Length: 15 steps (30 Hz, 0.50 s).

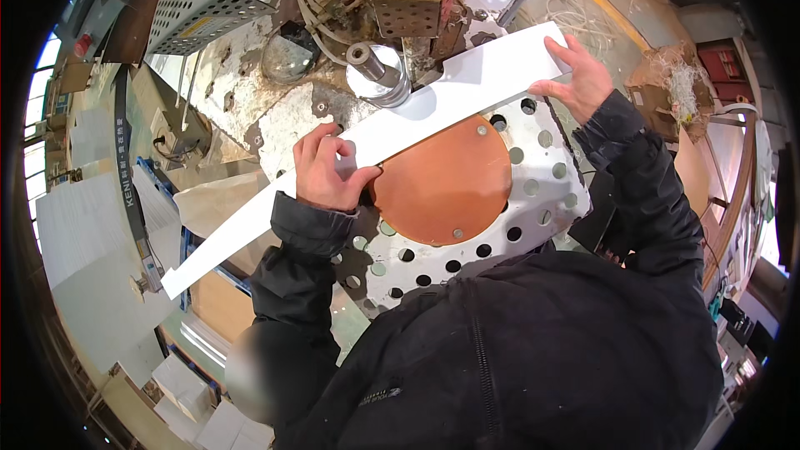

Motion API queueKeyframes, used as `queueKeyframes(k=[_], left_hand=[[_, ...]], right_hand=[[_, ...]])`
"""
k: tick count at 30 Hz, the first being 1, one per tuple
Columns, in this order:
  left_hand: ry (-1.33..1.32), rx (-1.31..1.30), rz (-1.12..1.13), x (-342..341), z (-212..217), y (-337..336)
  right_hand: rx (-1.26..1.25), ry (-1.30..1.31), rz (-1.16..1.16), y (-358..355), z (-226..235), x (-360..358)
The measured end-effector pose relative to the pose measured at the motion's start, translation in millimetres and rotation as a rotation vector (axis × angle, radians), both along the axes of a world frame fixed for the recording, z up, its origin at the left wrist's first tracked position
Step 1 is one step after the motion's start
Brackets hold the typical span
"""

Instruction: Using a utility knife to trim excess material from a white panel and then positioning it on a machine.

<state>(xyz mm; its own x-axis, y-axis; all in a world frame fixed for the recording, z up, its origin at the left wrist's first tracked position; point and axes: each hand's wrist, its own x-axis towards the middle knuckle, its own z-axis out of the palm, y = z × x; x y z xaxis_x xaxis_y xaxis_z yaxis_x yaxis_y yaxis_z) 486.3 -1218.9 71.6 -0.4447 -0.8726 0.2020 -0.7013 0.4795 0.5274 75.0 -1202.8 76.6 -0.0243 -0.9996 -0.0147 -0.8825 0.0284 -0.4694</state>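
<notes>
A long, narrow white board (pixel 454 92) lies at a slant across the work table, its wide end at the far right and its tapered end reaching past the table at the left. My left hand (pixel 327 168) grips it left of the middle, fingers curled over it and thumb at its near edge. At the wide end, my right hand (pixel 585 77) holds the board between fingers and thumb. The far edge of the board meets or comes close to a shiny metal roller (pixel 379 83) with an upright shaft. Its near edge passes over a round orange-brown disc (pixel 446 187) screwed to the table.
Round holes dot the white metal work table (pixel 546 200). Beyond the roller stand a rusty perforated box (pixel 408 0), hoses and a perforated guard (pixel 196 8). Stacks of white panels (pixel 83 175) are at the left. Torn brown wrapping (pixel 667 87) sits at the right.
</notes>
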Motion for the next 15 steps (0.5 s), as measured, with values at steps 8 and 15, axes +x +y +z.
queueKeyframes(k=[8, 15], left_hand=[[-0.044, 0.002, -0.014, 22, 1, 1], [-0.047, 0.021, -0.033, 38, 4, -1]], right_hand=[[-0.112, 0.122, -0.016, -3, -3, 13], [-0.159, 0.083, 0.039, -4, 1, 35]])
